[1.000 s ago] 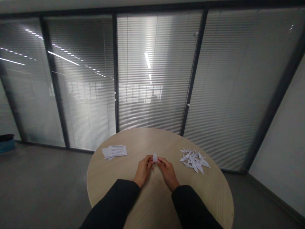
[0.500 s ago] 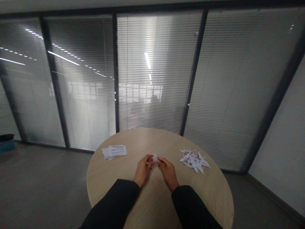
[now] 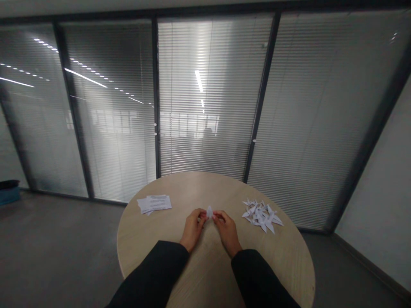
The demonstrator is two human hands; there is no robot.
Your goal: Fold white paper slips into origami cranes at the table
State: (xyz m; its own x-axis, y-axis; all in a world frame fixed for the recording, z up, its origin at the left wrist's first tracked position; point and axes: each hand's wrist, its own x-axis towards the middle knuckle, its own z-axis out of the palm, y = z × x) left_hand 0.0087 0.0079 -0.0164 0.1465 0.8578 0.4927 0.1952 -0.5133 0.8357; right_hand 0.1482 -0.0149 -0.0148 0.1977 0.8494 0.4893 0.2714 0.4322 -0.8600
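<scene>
Head view, 1 camera, looking forward and down at a round light-wood table [image 3: 199,188].

Hands: 2 in view, both raised slightly above the table and close together at its near-centre. Left hand [image 3: 192,230] and right hand [image 3: 227,233] are nearly closed, each pinching from its own side. The fingertips [image 3: 201,215] of the left hand meet the lower part of a small folded white paper piece [image 3: 209,211], and the right hand pinches it from the other side. The piece sits between the 2 hands, above the table, with its pointed end up. Its exact fold state is too small to tell.

Step in hand, as judged: fine 2-handed folding or shaping of this 1 piece. Next move, as judged: it calls for a steady pinch from both sides while the paper is worked.

Nearby: to the left lies a small stack of printed paper sheets [image 3: 154,203], text unreadable. To the right, well apart from the hands, lies a loose pile of white origami cranes [image 3: 261,216]. Black sleeves [image 3: 150,273] cover both forearms. Behind the table stand glass partitions with slatted blinds [image 3: 205,85].
</scene>
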